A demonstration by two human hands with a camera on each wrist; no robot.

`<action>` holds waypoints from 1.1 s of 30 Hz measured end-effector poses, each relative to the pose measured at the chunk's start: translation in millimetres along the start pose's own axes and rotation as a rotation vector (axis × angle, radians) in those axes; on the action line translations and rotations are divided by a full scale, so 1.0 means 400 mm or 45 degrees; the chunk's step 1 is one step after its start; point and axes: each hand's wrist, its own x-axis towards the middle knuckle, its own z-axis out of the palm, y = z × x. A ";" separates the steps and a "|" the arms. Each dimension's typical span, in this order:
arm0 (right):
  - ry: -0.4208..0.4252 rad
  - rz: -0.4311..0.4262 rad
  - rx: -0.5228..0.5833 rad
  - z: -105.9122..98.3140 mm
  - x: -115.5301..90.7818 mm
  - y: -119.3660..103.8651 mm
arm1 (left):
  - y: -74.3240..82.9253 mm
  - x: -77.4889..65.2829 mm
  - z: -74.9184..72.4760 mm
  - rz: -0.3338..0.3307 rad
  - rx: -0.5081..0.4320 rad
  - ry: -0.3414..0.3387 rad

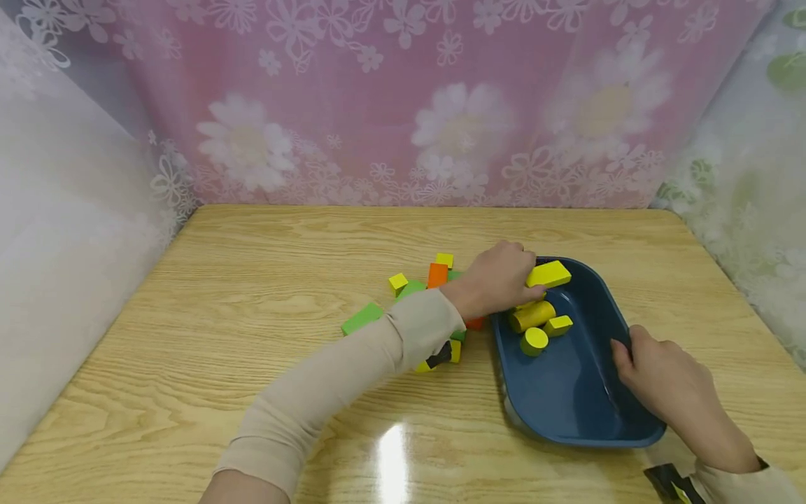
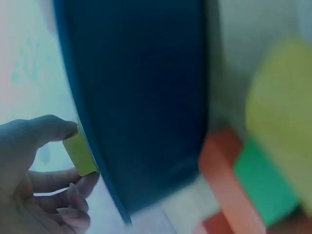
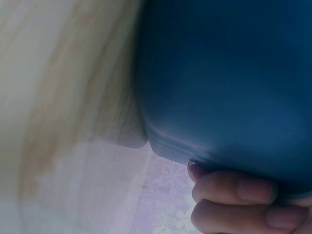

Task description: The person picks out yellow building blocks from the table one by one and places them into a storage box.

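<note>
My left hand (image 1: 500, 276) pinches a yellow rectangular block (image 1: 549, 274) above the far left corner of a dark blue tub (image 1: 567, 406). In the left wrist view the thumb and fingers hold the yellow block (image 2: 81, 153) at the tub's rim. Inside the tub lie a yellow cylinder (image 1: 532, 317), a short yellow cylinder (image 1: 534, 341) and a small yellow block (image 1: 558, 325). My right hand (image 1: 670, 381) grips the tub's right rim, thumb on the inner side. In the right wrist view its fingers (image 3: 234, 187) curl under the rim against the outer wall.
Left of the tub, partly hidden by my left forearm, lies a pile with a green block (image 1: 362, 318), an orange block (image 1: 437, 275) and small yellow blocks (image 1: 398, 283). The wooden table (image 1: 264, 280) ends at a pink flowered curtain (image 1: 352, 105).
</note>
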 end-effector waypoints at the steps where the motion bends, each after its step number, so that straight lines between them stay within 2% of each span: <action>1: 0.003 -0.001 0.000 0.000 0.000 0.000 | 0.013 -0.002 0.004 0.011 0.005 -0.034; 6: 0.023 -0.012 -0.005 0.002 0.000 0.002 | 0.056 -0.002 0.026 0.037 0.053 -0.152; 12: 0.010 -0.002 0.001 0.001 0.002 0.004 | 0.088 0.008 0.064 0.053 0.132 -0.233; 21: 0.021 -0.008 0.009 0.004 -0.002 -0.001 | 0.106 0.020 0.098 0.202 0.151 -0.444; 27: 0.009 -0.006 0.011 0.003 -0.003 -0.002 | 0.103 0.013 0.102 0.268 0.145 -0.414; 33: -0.009 0.009 0.014 0.003 -0.003 -0.002 | 0.110 0.010 0.104 0.262 0.115 -0.363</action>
